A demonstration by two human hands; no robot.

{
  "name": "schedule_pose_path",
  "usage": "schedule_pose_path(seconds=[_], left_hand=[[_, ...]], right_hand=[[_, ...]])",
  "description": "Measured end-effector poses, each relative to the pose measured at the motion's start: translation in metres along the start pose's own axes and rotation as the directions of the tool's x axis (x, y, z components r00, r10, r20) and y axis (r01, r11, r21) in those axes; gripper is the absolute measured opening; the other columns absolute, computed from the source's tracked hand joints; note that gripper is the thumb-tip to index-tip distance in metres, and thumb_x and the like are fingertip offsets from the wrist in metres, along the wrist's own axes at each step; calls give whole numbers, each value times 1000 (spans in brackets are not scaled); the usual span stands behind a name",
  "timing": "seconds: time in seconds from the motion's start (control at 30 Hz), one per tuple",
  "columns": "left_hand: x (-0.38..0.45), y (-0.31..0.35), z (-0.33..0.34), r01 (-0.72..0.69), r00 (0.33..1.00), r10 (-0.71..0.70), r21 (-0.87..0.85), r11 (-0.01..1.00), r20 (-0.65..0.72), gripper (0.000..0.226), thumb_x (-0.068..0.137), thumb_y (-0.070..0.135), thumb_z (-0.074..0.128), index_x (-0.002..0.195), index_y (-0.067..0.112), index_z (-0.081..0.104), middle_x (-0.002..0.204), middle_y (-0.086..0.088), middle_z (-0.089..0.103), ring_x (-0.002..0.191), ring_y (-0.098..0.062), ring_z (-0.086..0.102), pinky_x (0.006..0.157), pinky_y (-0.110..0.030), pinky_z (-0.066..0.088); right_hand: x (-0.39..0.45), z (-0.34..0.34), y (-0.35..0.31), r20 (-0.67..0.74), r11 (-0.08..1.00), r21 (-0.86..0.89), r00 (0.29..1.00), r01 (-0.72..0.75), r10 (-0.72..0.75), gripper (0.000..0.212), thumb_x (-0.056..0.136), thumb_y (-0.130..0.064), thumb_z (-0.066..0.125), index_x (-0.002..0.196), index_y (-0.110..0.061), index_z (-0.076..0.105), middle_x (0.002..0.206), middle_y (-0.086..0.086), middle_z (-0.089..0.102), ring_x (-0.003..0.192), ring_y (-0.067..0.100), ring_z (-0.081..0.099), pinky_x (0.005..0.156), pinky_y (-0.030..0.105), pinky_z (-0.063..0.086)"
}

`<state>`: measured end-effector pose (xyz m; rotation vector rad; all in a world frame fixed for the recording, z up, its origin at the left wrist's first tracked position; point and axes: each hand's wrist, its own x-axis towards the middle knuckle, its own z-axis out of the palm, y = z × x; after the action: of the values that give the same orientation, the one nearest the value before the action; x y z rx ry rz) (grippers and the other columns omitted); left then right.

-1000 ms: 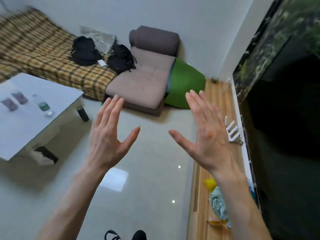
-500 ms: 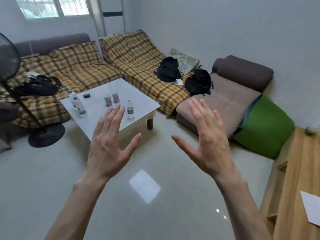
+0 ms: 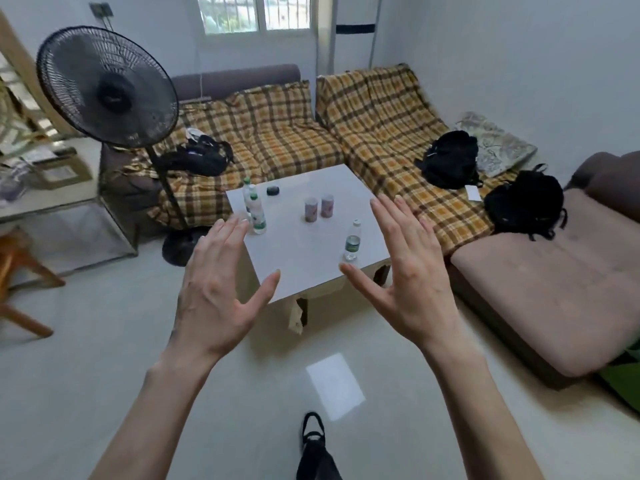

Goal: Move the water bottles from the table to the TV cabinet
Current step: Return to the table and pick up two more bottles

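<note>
View swung onto white square table [image 3: 304, 271]; left hand [image 3: 214, 292], right hand [image 3: 408, 282] spread, empty. I approach; next grasp small clear plastic bottle [image 3: 351, 241] near table's front edge.

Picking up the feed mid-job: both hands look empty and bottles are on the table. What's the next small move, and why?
Probably step toward the white table and reach the right hand for the lone water bottle near its front right edge. Both the right and the left hand are open, holding nothing, short of the table; that bottle stands nearest, apart from the two bottles at the far left.
</note>
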<state>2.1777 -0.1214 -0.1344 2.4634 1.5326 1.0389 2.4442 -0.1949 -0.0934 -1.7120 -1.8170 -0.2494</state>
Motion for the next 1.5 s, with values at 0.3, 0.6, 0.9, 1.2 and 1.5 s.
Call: schedule_pose_path(seconds=[0.3, 0.6, 0.9, 1.2, 1.5], left_hand=[[115, -68, 26, 147, 989, -144, 69, 987, -46, 83, 95, 67, 48, 161, 20, 31, 169, 3, 31, 160, -15, 22, 127, -49, 30], [179, -132, 47, 266, 962, -258, 101, 959, -90, 81, 95, 65, 49, 161, 23, 29, 169, 7, 29, 159, -8, 19, 130, -37, 23], [247, -239, 76, 326, 945, -324, 110, 939, -39, 80, 96, 67, 47, 162, 32, 21, 170, 16, 21, 157, 6, 6, 123, -8, -1], [355, -369, 105, 219, 973, -221, 35, 975, 59, 78, 96, 65, 48, 162, 29, 25, 170, 14, 24, 160, -2, 12, 129, -42, 26], [429, -461, 150, 100, 974, -84, -67, 993, 209, 81, 96, 71, 39, 161, 24, 29, 169, 10, 29, 160, -8, 17, 128, -47, 28]], right_hand=[[154, 105, 30, 34, 976, 194, 994, 97, -106, 83, 95, -64, 53, 160, -20, 25, 168, -4, 25, 158, 12, 13, 126, 50, 20], [254, 197, 36, 95, 955, 252, 978, 158, -187, 83, 95, -67, 50, 161, -24, 22, 169, -6, 23, 158, 11, 11, 126, 51, 20], [342, 291, 16, 141, 957, 242, 970, 158, -196, 82, 96, -69, 44, 160, -21, 25, 167, -3, 27, 158, 13, 14, 125, 52, 22], [435, 376, -14, 168, 987, 163, 986, -8, -20, 81, 94, -62, 53, 158, -17, 31, 166, 0, 31, 157, 17, 21, 124, 53, 24], [485, 448, -23, 207, 985, 50, 966, -167, 153, 82, 94, -58, 60, 158, -17, 30, 166, 0, 30, 157, 19, 21, 125, 51, 23]])
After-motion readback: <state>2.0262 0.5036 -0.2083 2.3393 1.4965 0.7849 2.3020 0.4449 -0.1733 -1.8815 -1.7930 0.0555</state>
